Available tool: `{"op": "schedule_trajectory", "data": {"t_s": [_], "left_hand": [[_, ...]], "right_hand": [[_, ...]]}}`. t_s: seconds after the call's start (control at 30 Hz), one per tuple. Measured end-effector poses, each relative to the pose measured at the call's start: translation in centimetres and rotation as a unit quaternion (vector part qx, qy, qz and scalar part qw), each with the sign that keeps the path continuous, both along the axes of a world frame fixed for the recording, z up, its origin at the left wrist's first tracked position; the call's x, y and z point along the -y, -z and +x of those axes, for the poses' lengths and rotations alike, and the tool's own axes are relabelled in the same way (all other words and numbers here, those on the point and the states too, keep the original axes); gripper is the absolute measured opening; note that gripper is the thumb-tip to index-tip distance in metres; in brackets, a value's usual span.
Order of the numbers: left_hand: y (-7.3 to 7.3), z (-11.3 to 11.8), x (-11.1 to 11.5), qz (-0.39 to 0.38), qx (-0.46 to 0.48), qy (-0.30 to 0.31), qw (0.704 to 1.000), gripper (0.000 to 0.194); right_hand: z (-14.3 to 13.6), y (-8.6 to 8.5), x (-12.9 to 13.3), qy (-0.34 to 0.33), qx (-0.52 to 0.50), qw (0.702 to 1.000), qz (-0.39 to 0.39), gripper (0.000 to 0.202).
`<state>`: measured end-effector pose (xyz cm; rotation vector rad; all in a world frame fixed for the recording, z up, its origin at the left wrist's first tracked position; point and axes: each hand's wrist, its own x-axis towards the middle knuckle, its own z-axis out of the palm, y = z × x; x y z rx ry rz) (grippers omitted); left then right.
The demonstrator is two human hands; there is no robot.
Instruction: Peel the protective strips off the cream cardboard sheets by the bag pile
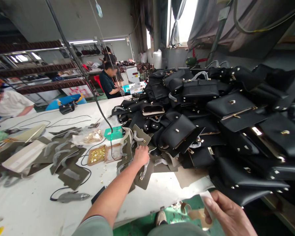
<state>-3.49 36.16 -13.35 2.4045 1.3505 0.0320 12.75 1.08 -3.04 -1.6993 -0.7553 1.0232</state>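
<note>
My left hand (141, 156) reaches over the middle of the table, its fingers curled at the lower edge of an olive leather panel (143, 137). That panel carries a handle wrapped in clear plastic. Around the hand lie more olive panels (145, 177), some with wrapped handles. Close to me at the lower right, my right hand (223, 209) pinches a narrow white strip (207, 204) between thumb and fingers. The strip looks like paper or backing, but its material is unclear.
A large heap of black handbags (179, 131) covers the right side. Left of my arm are a box of gold-coloured fittings (97, 155), a green box (113, 133) and a grey corded tool (73, 196). A dark cable (88, 77) hangs down. People sit across the table.
</note>
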Motion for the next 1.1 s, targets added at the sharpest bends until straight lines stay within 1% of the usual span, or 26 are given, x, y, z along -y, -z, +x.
{"op": "schedule_trajectory", "data": {"t_s": [0.07, 0.13, 0.2, 0.27, 0.3, 0.33, 0.4, 0.43, 0.47, 0.5, 0.53, 0.6, 0.7, 0.73, 0.77, 0.83, 0.9, 0.93, 1.0, 1.03, 1.1], "left_hand": [[-1.9, -0.9, 0.3, -0.034, 0.056, 0.0, 0.998, 0.058], [-4.0, -1.9, 1.4, -0.09, 0.112, 0.004, 0.99, 0.058], [-6.0, -2.6, 3.7, -0.154, 0.155, 0.019, 0.976, 0.053], [-7.8, -2.8, 6.8, -0.229, 0.206, 0.032, 0.951, 0.053], [-8.5, -2.7, 8.5, -0.28, 0.242, 0.03, 0.929, 0.053], [-9.1, -2.3, 10.3, -0.337, 0.281, 0.022, 0.898, 0.054], [-10.1, -1.1, 13.6, -0.453, 0.354, 0.005, 0.818, 0.054], [-10.5, -0.4, 15.1, -0.496, 0.376, 0.0, 0.783, 0.054], [-10.9, 0.4, 16.4, -0.523, 0.386, 0.002, 0.76, 0.054], [-11.3, 1.1, 17.5, -0.542, 0.392, 0.008, 0.743, 0.055], [-11.7, 1.7, 18.5, -0.554, 0.395, 0.015, 0.733, 0.057], [-12.5, 2.7, 20.0, -0.562, 0.39, 0.035, 0.729, 0.06], [-14.0, 3.7, 21.6, -0.557, 0.368, 0.076, 0.741, 0.064], [-14.4, 4.1, 22.0, -0.561, 0.36, 0.089, 0.74, 0.067], [-14.9, 4.5, 22.3, -0.569, 0.357, 0.102, 0.734, 0.07], [-15.6, 5.6, 22.9, -0.592, 0.366, 0.121, 0.707, 0.071], [-16.4, 7.0, 23.2, -0.612, 0.375, 0.131, 0.684, 0.066], [-16.8, 7.7, 23.3, -0.615, 0.371, 0.136, 0.683, 0.062], [-17.6, 9.2, 23.6, -0.609, 0.351, 0.156, 0.694, 0.061], [-18.0, 9.9, 23.7, -0.597, 0.338, 0.172, 0.706, 0.062], [-18.7, 11.1, 24.2, -0.559, 0.312, 0.202, 0.741, 0.063]], "right_hand": [[0.3, 0.0, 0.1, -0.002, -0.011, 1.0, 0.013, 0.054], [0.4, -0.2, 0.0, 0.013, -0.009, 1.0, 0.019, 0.055], [0.6, -0.7, -0.2, 0.016, -0.012, 0.999, 0.027, 0.054], [0.8, -1.2, -0.6, 0.005, -0.032, 0.999, 0.043, 0.053], [1.0, -1.5, -0.8, -0.005, -0.044, 0.998, 0.053, 0.053], [1.2, -1.7, -1.0, -0.013, -0.055, 0.996, 0.063, 0.053], [1.7, -2.2, -1.2, -0.03, -0.071, 0.993, 0.086, 0.053], [2.0, -2.4, -1.2, -0.038, -0.073, 0.992, 0.098, 0.053], [2.4, -2.5, -1.1, -0.043, -0.072, 0.991, 0.109, 0.052], [2.8, -2.7, -1.0, -0.043, -0.066, 0.99, 0.118, 0.052], [3.1, -2.8, -0.7, -0.04, -0.059, 0.99, 0.123, 0.052], [3.9, -3.1, 0.0, -0.016, -0.048, 0.99, 0.131, 0.051], [4.9, -3.4, 1.3, 0.018, -0.042, 0.989, 0.139, 0.049], [5.2, -3.4, 1.8, 0.027, -0.038, 0.989, 0.139, 0.049], [5.5, -3.5, 2.2, 0.036, -0.032, 0.989, 0.139, 0.048], [5.9, -3.5, 2.9, 0.052, -0.021, 0.989, 0.135, 0.047], [6.4, -3.6, 3.5, 0.066, -0.013, 0.989, 0.134, 0.046], [6.6, -3.6, 3.7, 0.073, -0.01, 0.989, 0.132, 0.046], [7.2, -3.7, 4.2, 0.085, -0.005, 0.989, 0.124, 0.045], [7.4, -3.8, 4.4, 0.09, -0.001, 0.989, 0.119, 0.045], [7.9, -4.0, 4.8, 0.096, 0.0, 0.99, 0.107, 0.046]]}}
